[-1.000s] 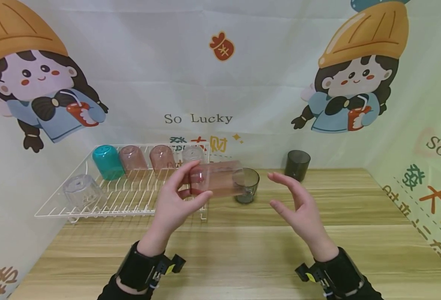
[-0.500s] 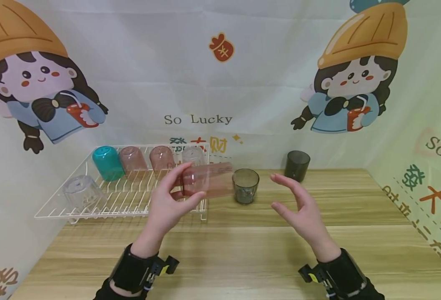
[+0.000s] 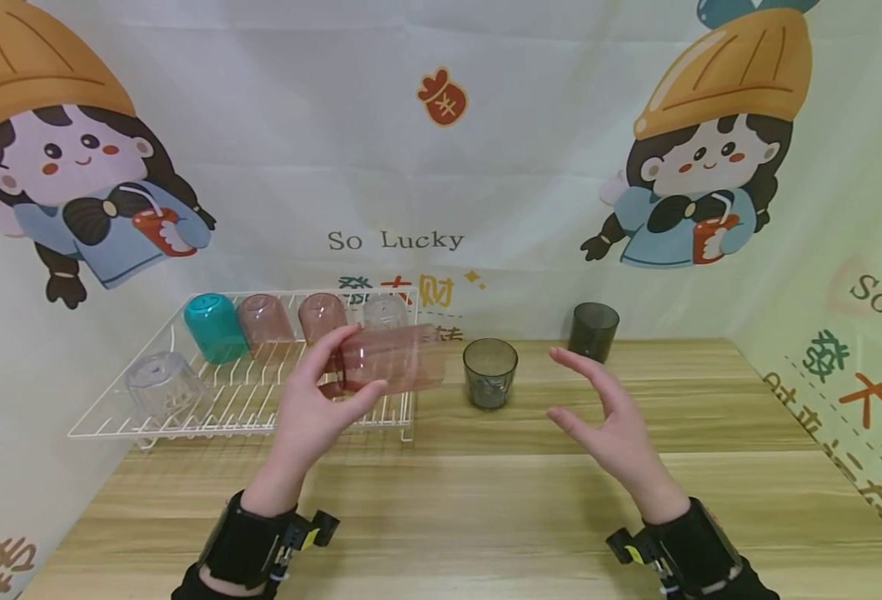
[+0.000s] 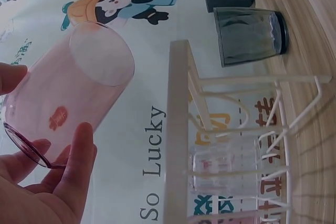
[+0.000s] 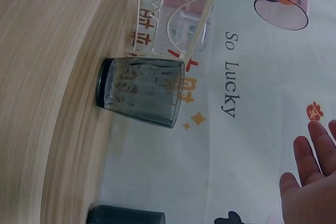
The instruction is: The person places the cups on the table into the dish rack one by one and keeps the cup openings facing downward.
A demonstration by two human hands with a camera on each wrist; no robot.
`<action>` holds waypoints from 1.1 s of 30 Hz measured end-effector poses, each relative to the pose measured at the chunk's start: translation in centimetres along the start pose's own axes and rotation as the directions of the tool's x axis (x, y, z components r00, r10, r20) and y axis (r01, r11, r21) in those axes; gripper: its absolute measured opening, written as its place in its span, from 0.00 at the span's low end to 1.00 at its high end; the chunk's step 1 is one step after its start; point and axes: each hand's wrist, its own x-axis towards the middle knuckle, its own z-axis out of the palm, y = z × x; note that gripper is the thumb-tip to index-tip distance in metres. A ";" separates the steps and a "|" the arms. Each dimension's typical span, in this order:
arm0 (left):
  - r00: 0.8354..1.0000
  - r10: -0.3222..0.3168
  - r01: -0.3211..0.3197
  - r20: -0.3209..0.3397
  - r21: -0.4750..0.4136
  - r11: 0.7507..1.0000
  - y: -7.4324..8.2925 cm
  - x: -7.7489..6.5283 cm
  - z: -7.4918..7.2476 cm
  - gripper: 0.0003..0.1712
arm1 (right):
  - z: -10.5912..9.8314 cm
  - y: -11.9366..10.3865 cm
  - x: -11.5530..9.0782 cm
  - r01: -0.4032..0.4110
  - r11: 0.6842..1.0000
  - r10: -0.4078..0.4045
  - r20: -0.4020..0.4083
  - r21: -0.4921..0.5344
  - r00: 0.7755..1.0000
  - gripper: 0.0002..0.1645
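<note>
Closest in, there's a pale wood-grain tabletop [image 3: 471, 517] and a black wrist strap on each arm. The right hand [image 3: 613, 421] holds nothing: fingers reaching forward, thumb well apart from them. The left hand [image 3: 313, 408] pinches a tall pink see-through cylindrical cup [image 3: 392, 358] near its base, thumb on the near side, fingers round the other. That cup's up in the air in front of the right end of a white wire rack [image 3: 208, 432], so it blocks part of it. Can't tell if it's directly over the wires.

On the rack: a clear faceted cup [image 3: 162, 379] near the front left, then a teal cup [image 3: 216, 329], two pink cups [image 3: 264, 318] and a clear cup [image 3: 385, 311] along the back. A smoky grey see-through tumbler [image 3: 490, 379] stands upright between the hands but further back, with a darker grey cup [image 3: 594, 329] beyond it. Printed cartoon backdrop [image 3: 523, 167] behind everything.

Compared with a second ago, the left hand and its cup have slid left, so they don't overlap the tumbler anymore. Right hand's drifted slightly right; rack's unchanged.

Held cup lies sideways, long axis roughly level, left to right, mouth pointing right.
</note>
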 end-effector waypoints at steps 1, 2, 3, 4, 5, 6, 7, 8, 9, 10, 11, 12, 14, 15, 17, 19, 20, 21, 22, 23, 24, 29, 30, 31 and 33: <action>1.000 -0.001 0.001 -0.002 0.005 1.000 -0.1 0.0 -0.1 0.39 | 0.0 0.0 0.0 0.000 1.000 0.000 -0.003 -0.009 1.000 0.40; 1.000 -0.002 0.002 -0.003 0.017 1.000 -0.2 0.0 -0.3 0.39 | 0.0 0.0 0.0 -0.001 1.000 0.001 -0.007 -0.022 1.000 0.41; 1.000 0.001 0.000 -0.007 0.032 0.999 -0.3 0.0 -0.4 0.39 | -0.1 0.1 0.0 -0.001 0.999 0.000 -0.010 -0.038 1.000 0.41; 1.000 0.002 -0.001 -0.013 0.049 0.999 -0.4 0.0 -0.5 0.38 | -0.1 0.1 0.0 -0.001 0.998 0.001 -0.012 -0.055 1.000 0.42; 1.000 0.003 -0.002 -0.018 0.062 0.998 -0.5 0.0 -0.7 0.38 | -0.1 0.2 0.0 -0.002 0.998 0.001 -0.013 -0.070 1.000 0.43; 1.000 0.005 -0.003 -0.021 0.073 0.997 -0.6 0.0 -0.8 0.38 | -0.2 0.2 0.0 -0.004 0.996 0.003 -0.013 -0.085 1.000 0.44; 1.000 0.007 -0.005 -0.024 0.085 0.996 -0.7 0.1 -0.9 0.38 | -0.2 0.2 0.0 -0.006 0.995 0.005 -0.012 -0.098 1.000 0.44; 1.000 0.012 -0.009 -0.026 0.098 0.995 -0.8 0.1 -1.0 0.38 | -0.3 0.3 0.0 -0.008 0.994 0.007 -0.010 -0.107 1.000 0.45; 0.999 0.017 -0.014 -0.027 0.108 0.994 -0.9 0.1 -1.1 0.38 | -0.3 0.4 0.0 -0.007 0.994 0.006 -0.006 -0.113 1.000 0.45; 0.999 0.019 -0.016 -0.028 0.113 0.993 -0.9 0.1 -1.2 0.38 | -0.3 0.5 0.0 -0.006 0.993 0.006 -0.002 -0.118 1.000 0.45; 0.999 0.022 -0.018 -0.029 0.120 0.993 -1.0 0.1 -1.3 0.38 | -0.4 0.5 0.0 -0.005 0.993 0.006 0.002 -0.122 1.000 0.45; 0.999 0.022 -0.017 -0.031 0.128 0.992 -1.0 0.1 -1.5 0.38 | -0.4 0.6 0.0 -0.004 0.992 0.005 0.008 -0.126 1.000 0.46; 0.999 0.019 -0.014 -0.035 0.149 0.989 -1.1 0.1 -1.7 0.38 | -0.5 0.7 0.0 0.003 0.991 -0.001 0.017 -0.136 1.000 0.46; 0.999 0.015 -0.009 -0.038 0.161 0.987 -1.1 0.1 -1.9 0.38 | -0.6 0.8 0.0 0.007 0.990 -0.004 0.021 -0.142 1.000 0.46; 0.999 0.007 0.002 -0.048 0.185 0.983 -1.2 0.1 -2.2 0.39 | -0.7 1.0 0.1 0.018 0.988 -0.014 0.030 -0.152 0.999 0.46; 0.998 0.002 0.010 -0.056 0.216 0.976 -1.3 0.2 -2.5 0.39 | -0.7 1.1 0.1 0.033 0.986 -0.026 0.039 -0.164 0.999 0.46; 0.998 0.001 0.013 -0.058 0.232 0.973 -1.4 0.2 -2.7 0.39 | -0.8 1.2 0.1 0.039 0.985 -0.032 0.043 -0.170 0.999 0.46; 0.998 0.000 0.014 -0.059 0.248 0.969 -1.5 0.3 -2.8 0.39 | -0.8 1.4 0.1 0.044 0.983 -0.036 0.048 -0.176 0.998 0.47; 0.998 0.000 0.015 -0.058 0.260 0.965 -1.5 0.3 -2.9 0.39 | -0.9 1.5 0.1 0.050 0.981 -0.041 0.056 -0.188 0.998 0.47; 0.998 -0.001 0.017 -0.057 0.276 0.961 -1.6 0.3 -3.0 0.39 | -0.9 1.6 0.1 0.058 0.978 -0.046 0.062 -0.200 0.997 0.47; 0.998 -0.004 0.021 -0.058 0.290 0.957 -1.7 0.3 -3.2 0.39 | -0.9 1.7 0.1 0.065 0.975 -0.051 0.069 -0.212 0.996 0.47; 0.998 -0.008 0.029 -0.066 0.326 0.945 -2.0 0.5 -3.8 0.38 | -1.1 2.2 0.1 0.092 0.960 -0.069 0.095 -0.264 0.993 0.49; 0.998 -0.006 0.029 -0.069 0.335 0.942 -2.0 0.6 -3.9 0.38 | -1.1 2.3 0.1 0.092 0.959 -0.068 0.097 -0.268 0.993 0.49; 0.997 -0.001 0.027 -0.072 0.351 0.936 -2.1 0.6 -4.0 0.38 | -1.2 2.4 0.1 0.089 0.957 -0.064 0.099 -0.277 0.993 0.49; 0.997 0.004 0.024 -0.076 0.376 0.926 -2.2 0.7 -4.3 0.38 | -1.2 2.7 0.0 0.082 0.953 -0.054 0.103 -0.291 0.993 0.49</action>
